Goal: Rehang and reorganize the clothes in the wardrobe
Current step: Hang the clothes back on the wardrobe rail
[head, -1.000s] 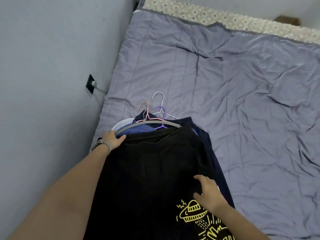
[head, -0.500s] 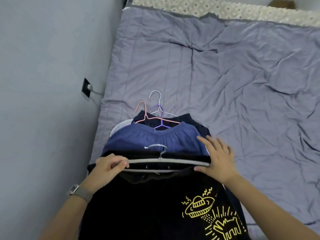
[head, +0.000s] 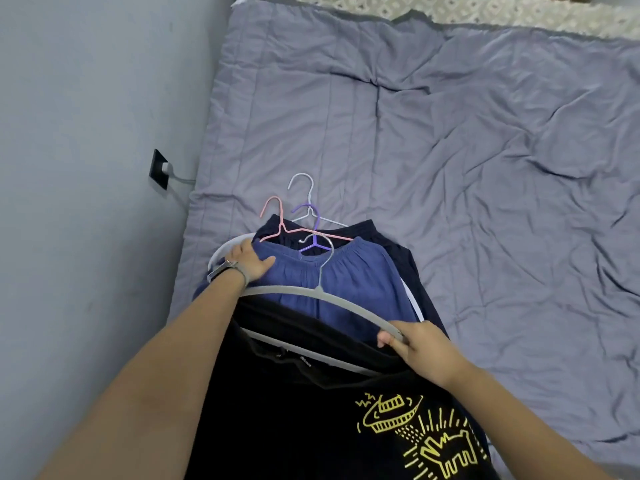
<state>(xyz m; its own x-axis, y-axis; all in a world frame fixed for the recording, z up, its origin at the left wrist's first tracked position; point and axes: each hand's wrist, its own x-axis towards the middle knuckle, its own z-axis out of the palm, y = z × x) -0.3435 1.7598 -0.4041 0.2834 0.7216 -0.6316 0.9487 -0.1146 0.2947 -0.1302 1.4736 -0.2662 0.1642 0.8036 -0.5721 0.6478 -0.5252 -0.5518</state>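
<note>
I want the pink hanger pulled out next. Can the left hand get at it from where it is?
Probably yes. The left hand rests on the blue garment, close beside the pink hanger, whose hook lies uncovered on the bed. Its far arm tucks under the garment, though.

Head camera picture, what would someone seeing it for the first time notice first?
Probably the black garment with a yellow cartoon print, filling the bottom centre, on a grey hanger whose right end the right hand grips. Beyond it, the left hand rests on blue shorts atop a pile of clothes with pink, purple and white hanger hooks, all lying on a wrinkled lavender quilt.
</note>
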